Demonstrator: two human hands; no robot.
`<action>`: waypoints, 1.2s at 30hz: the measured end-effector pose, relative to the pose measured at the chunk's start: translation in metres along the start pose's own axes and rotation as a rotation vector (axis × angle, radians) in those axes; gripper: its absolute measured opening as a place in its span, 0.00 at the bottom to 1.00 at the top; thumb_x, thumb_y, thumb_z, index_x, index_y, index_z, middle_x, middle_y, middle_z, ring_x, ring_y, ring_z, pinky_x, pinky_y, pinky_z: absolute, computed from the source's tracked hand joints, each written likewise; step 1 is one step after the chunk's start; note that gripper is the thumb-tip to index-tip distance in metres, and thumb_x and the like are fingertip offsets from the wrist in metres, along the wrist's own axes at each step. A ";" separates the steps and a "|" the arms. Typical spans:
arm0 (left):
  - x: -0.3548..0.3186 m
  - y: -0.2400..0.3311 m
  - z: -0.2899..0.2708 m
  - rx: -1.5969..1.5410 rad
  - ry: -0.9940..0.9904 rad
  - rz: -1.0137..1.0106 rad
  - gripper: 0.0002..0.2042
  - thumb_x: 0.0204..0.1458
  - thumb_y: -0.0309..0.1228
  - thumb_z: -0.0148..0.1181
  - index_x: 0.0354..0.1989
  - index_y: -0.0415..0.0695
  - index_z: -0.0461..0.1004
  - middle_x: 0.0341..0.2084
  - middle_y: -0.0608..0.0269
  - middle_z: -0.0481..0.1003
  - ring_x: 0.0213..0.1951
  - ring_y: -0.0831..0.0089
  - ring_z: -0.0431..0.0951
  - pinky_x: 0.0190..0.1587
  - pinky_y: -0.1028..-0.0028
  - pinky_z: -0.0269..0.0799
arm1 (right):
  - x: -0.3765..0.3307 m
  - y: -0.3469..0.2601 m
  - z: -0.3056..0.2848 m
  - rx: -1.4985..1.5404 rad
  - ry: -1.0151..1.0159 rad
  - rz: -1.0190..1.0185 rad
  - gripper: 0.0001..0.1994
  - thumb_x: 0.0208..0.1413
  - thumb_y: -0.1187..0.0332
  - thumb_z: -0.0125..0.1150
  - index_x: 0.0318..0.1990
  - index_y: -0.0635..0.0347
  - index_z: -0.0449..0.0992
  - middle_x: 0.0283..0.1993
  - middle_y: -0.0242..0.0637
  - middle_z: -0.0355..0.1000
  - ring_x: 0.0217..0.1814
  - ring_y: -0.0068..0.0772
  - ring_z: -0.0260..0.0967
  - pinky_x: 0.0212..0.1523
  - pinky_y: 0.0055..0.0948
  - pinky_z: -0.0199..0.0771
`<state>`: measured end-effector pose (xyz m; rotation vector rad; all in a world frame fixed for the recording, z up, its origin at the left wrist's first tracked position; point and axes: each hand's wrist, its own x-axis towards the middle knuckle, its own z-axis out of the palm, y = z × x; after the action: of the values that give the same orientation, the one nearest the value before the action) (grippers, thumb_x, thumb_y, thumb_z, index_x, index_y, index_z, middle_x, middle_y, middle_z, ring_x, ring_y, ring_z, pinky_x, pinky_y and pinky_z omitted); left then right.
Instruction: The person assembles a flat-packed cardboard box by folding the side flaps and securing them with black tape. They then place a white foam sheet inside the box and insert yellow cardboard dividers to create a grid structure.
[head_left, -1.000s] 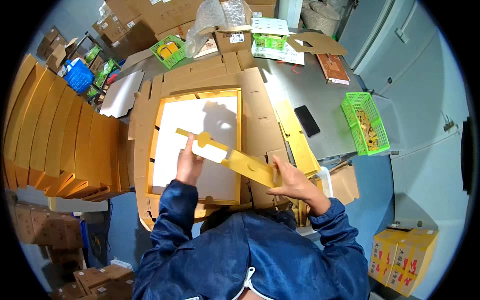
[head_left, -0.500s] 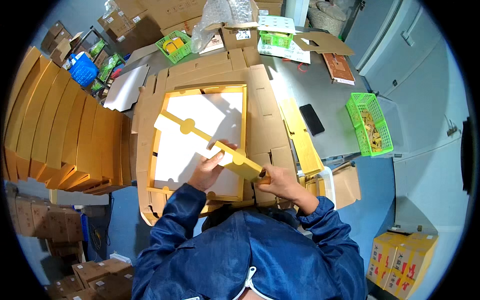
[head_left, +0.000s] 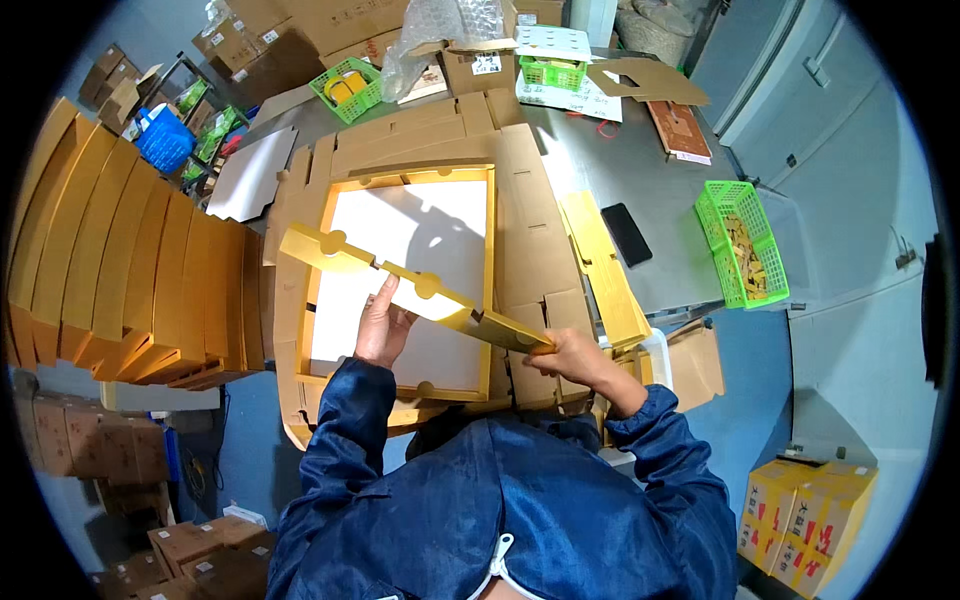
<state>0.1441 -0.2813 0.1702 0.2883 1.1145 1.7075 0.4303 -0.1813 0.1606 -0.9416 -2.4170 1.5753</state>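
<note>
A long yellow cardboard strip [head_left: 447, 305] with rounded tabs and notches along its edge slants over a shallow yellow box [head_left: 490, 225] with a white bottom. My left hand [head_left: 382, 328] grips the strip near its middle, thumb up against it and the other fingers partly hidden below. At the strip's right end my right hand [head_left: 575, 362] pinches it, just past the box's near right corner. The strip bends at a crease between the two hands, and its left end juts free over the box's left side.
Flattened brown cardboard [head_left: 520, 200] lies under the box. To the right are more yellow strips [head_left: 605, 270], a black phone [head_left: 627, 234] and a green basket of small yellow pieces [head_left: 742, 245]. Yellow boxes [head_left: 150, 255] stand stacked at left. A second green basket [head_left: 347, 90] sits at the back.
My left hand has slid left along the strip, and my right hand has moved slightly right. The strip's left end has shifted left, and it now lies more stretched out between my hands.
</note>
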 end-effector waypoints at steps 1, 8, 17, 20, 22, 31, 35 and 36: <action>0.000 0.000 0.001 0.021 0.014 -0.024 0.24 0.53 0.43 0.57 0.55 0.43 0.63 0.50 0.60 0.70 0.53 0.67 0.68 0.55 0.64 0.64 | 0.002 -0.002 0.003 0.068 -0.023 0.109 0.16 0.49 0.55 0.62 0.37 0.58 0.75 0.26 0.46 0.74 0.31 0.48 0.73 0.32 0.38 0.71; -0.016 -0.077 0.005 0.049 -0.394 -0.158 0.20 0.57 0.42 0.51 0.54 0.45 0.64 0.50 0.61 0.69 0.51 0.67 0.68 0.58 0.65 0.59 | 0.025 -0.010 0.037 -0.259 0.322 -0.106 0.13 0.54 0.58 0.56 0.32 0.60 0.69 0.25 0.50 0.71 0.29 0.55 0.69 0.27 0.46 0.67; -0.022 -0.086 -0.001 -0.056 -0.456 -0.251 0.15 0.53 0.30 0.57 0.50 0.46 0.69 0.47 0.63 0.72 0.50 0.68 0.69 0.57 0.65 0.60 | 0.032 -0.020 0.051 -0.331 0.232 -0.111 0.12 0.55 0.59 0.56 0.36 0.59 0.70 0.26 0.50 0.71 0.29 0.55 0.70 0.28 0.46 0.68; -0.026 -0.087 0.002 -0.103 -0.385 -0.277 0.14 0.54 0.31 0.57 0.49 0.47 0.68 0.47 0.64 0.71 0.51 0.69 0.69 0.57 0.67 0.60 | 0.032 -0.021 0.055 -0.380 0.288 -0.187 0.12 0.53 0.61 0.58 0.38 0.59 0.71 0.27 0.48 0.71 0.29 0.53 0.70 0.28 0.44 0.68; -0.028 -0.091 0.006 -0.164 -0.315 -0.280 0.14 0.54 0.31 0.56 0.49 0.46 0.67 0.47 0.65 0.71 0.51 0.70 0.68 0.57 0.67 0.60 | 0.035 -0.012 0.063 -0.454 0.376 -0.247 0.12 0.52 0.62 0.59 0.38 0.60 0.71 0.28 0.48 0.71 0.29 0.52 0.70 0.28 0.42 0.69; -0.024 -0.086 0.037 0.857 -0.207 0.087 0.32 0.51 0.44 0.58 0.59 0.38 0.57 0.58 0.56 0.59 0.59 0.60 0.57 0.60 0.65 0.53 | 0.034 0.016 0.013 -0.208 0.417 0.046 0.08 0.51 0.67 0.56 0.37 0.59 0.73 0.27 0.49 0.72 0.28 0.50 0.71 0.30 0.43 0.70; -0.002 -0.104 0.033 1.567 -0.143 0.174 0.35 0.46 0.43 0.59 0.58 0.31 0.56 0.58 0.47 0.55 0.61 0.48 0.52 0.63 0.57 0.47 | 0.025 0.026 -0.031 0.120 0.639 0.058 0.08 0.50 0.69 0.56 0.36 0.63 0.71 0.22 0.44 0.72 0.20 0.38 0.71 0.25 0.34 0.69; 0.006 -0.106 0.029 1.665 -0.225 0.093 0.33 0.47 0.40 0.57 0.58 0.31 0.56 0.57 0.47 0.56 0.61 0.48 0.52 0.63 0.56 0.46 | 0.021 0.019 -0.041 0.084 0.638 0.088 0.08 0.51 0.68 0.56 0.35 0.64 0.71 0.22 0.45 0.72 0.21 0.38 0.71 0.24 0.34 0.69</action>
<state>0.2259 -0.2569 0.1014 1.4806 2.0923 0.3792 0.4381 -0.1323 0.1583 -1.3021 -1.8725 1.1450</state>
